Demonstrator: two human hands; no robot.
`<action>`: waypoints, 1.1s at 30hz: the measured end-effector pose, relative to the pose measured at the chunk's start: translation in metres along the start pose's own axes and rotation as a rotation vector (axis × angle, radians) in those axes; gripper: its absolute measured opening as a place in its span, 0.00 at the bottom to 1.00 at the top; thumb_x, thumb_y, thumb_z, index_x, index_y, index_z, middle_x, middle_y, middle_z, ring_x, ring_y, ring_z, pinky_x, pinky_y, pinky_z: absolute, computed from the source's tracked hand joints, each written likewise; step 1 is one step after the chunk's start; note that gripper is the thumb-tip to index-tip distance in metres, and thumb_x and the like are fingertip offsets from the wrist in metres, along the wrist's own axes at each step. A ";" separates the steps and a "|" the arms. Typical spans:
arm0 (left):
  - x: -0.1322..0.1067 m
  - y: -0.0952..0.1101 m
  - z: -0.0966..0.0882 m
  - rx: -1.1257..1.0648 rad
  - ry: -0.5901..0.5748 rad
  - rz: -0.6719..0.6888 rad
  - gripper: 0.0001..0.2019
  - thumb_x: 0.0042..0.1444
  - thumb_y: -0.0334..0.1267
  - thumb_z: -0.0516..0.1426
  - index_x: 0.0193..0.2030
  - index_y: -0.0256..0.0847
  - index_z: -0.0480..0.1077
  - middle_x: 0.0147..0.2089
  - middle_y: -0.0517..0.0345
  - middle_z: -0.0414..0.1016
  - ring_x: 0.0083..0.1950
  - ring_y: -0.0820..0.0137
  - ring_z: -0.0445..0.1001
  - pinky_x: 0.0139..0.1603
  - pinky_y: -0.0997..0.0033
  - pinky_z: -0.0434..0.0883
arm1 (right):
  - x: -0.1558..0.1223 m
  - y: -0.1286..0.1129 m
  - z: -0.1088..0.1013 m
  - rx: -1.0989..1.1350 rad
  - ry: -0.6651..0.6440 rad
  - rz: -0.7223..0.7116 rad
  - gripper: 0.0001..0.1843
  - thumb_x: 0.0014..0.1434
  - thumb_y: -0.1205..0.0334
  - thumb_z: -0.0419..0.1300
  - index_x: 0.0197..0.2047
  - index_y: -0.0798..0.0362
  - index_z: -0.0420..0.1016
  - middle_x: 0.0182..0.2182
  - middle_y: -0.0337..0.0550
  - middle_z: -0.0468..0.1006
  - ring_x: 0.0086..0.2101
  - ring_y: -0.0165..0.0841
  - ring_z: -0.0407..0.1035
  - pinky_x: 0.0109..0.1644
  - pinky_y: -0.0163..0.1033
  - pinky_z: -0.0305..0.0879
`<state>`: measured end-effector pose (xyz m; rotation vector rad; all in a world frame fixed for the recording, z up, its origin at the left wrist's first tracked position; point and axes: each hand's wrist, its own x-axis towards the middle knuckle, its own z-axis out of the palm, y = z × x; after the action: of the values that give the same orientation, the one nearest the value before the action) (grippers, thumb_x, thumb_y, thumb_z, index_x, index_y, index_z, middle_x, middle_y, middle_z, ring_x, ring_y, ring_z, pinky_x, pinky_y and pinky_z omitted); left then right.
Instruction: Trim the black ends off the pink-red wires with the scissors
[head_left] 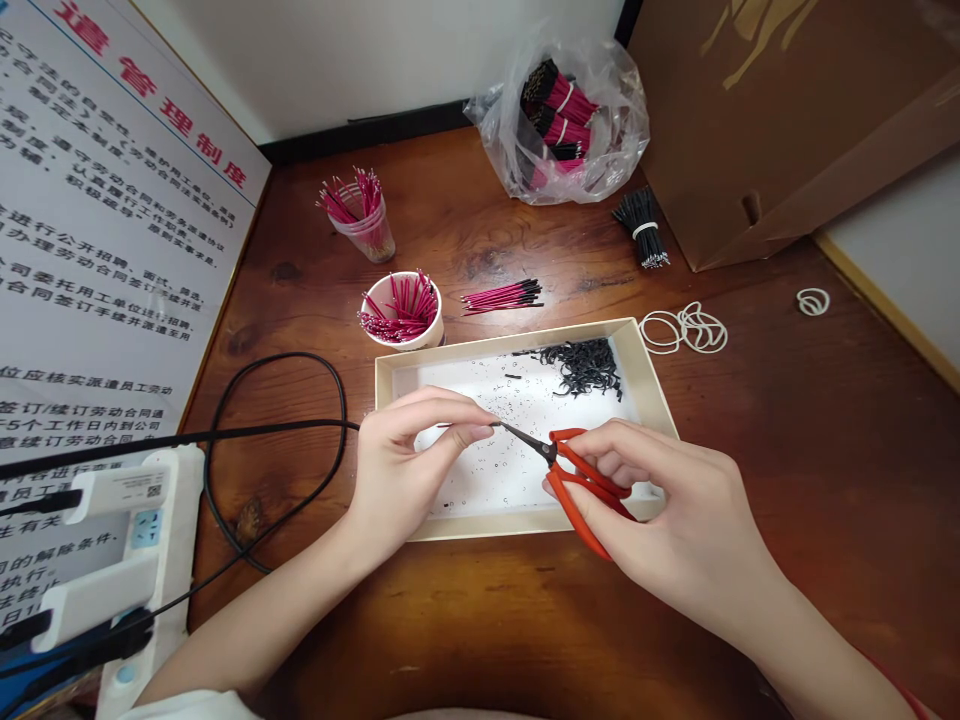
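My left hand [409, 465] is closed in a pinch over the shallow box [397, 375], thumb and forefinger on a thin wire [495, 425] whose dark end sticks out to the right. Most of that wire is hidden by the fingers. My right hand [667, 500] grips a pair of red-handled scissors [592, 490], with fingers at the handles. Their dark pointed blades reach left to the wire's end; whether they touch it I cannot tell. In the box lies a pile of black scraps [585, 367], and tiny black bits are scattered over its white bottom.
Behind the box stand a paper cup [405, 338] and a clear plastic cup [375, 240], both with red wires. Loose red-black wires [501, 297], a black wire bundle [641, 228], a plastic bag [510, 160] and rubber bands [701, 328] lie around. Cables and a power strip [176, 540] are left.
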<state>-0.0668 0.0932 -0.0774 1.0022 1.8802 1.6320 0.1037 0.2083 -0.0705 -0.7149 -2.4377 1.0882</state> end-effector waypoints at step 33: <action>0.000 0.003 0.002 0.048 0.006 -0.002 0.10 0.51 0.24 0.65 0.30 0.45 0.83 0.30 0.59 0.83 0.33 0.70 0.79 0.35 0.72 0.76 | 0.001 0.000 0.000 0.037 -0.016 0.016 0.05 0.58 0.67 0.62 0.31 0.50 0.71 0.20 0.33 0.68 0.20 0.26 0.60 0.24 0.34 0.62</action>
<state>-0.0648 0.0940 -0.0749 1.0159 1.9325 1.5975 0.1031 0.2094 -0.0705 -0.7178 -2.4228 1.1458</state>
